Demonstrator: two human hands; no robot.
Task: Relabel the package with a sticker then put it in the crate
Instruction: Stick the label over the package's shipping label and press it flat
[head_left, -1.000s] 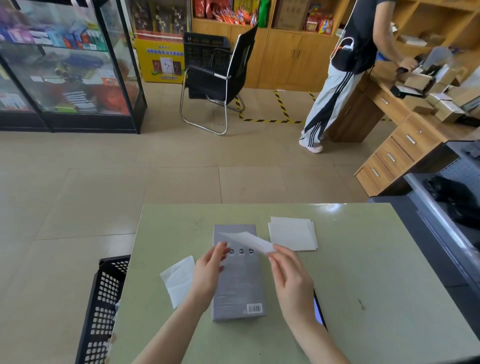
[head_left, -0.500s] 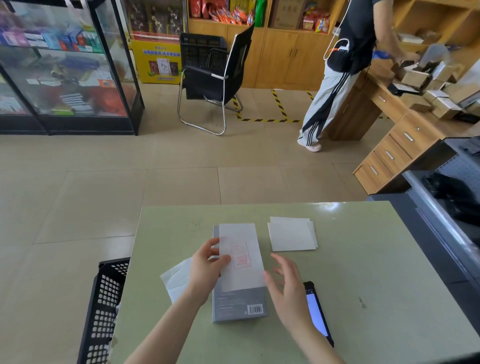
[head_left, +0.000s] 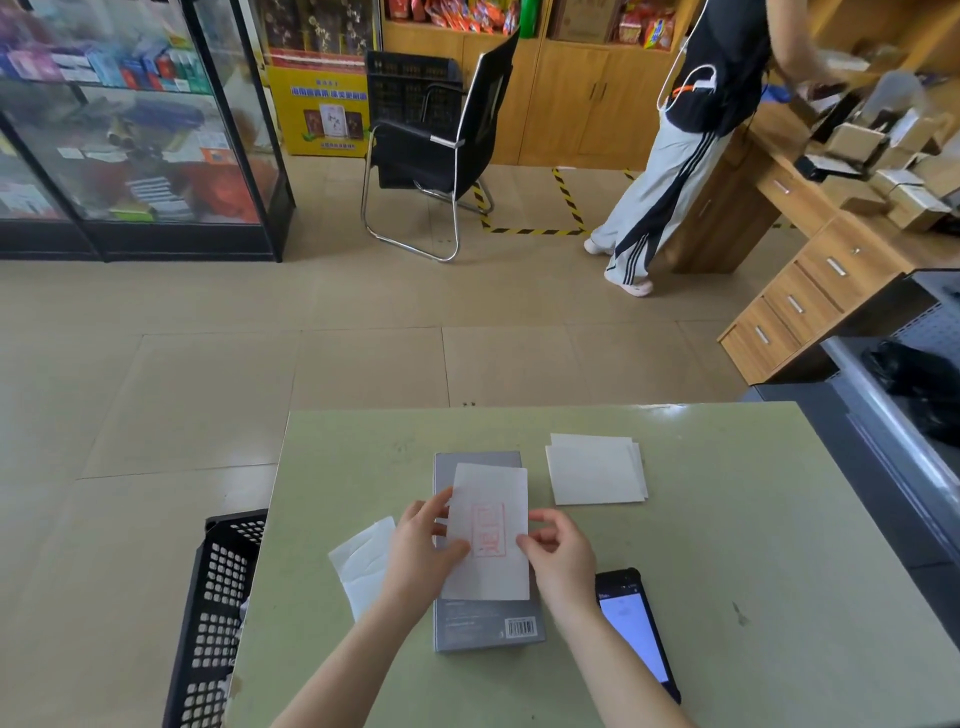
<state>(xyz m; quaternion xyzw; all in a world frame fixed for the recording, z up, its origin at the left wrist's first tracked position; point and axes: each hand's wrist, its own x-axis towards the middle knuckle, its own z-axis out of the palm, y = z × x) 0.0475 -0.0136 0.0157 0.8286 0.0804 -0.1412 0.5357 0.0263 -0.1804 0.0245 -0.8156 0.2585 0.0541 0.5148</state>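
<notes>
A grey flat package (head_left: 485, 626) with a barcode lies on the green table (head_left: 727, 545) in front of me. A white sticker (head_left: 488, 525) with a red stamp mark lies over the package's middle. My left hand (head_left: 423, 551) pinches the sticker's left edge with thumb on top. My right hand (head_left: 558, 553) pinches its right edge. A black perforated crate (head_left: 213, 613) stands on the floor at the table's left edge.
A peeled backing sheet (head_left: 363, 564) lies left of the package. A stack of white stickers (head_left: 595, 470) lies to the right. A black phone (head_left: 636, 631) sits by my right wrist. A person stands at a wooden desk (head_left: 810, 270) far right.
The sticker went from being held up curled between both hands to lying flat on the package. It has since shifted slightly toward me, and my right hand has come back to its right edge.
</notes>
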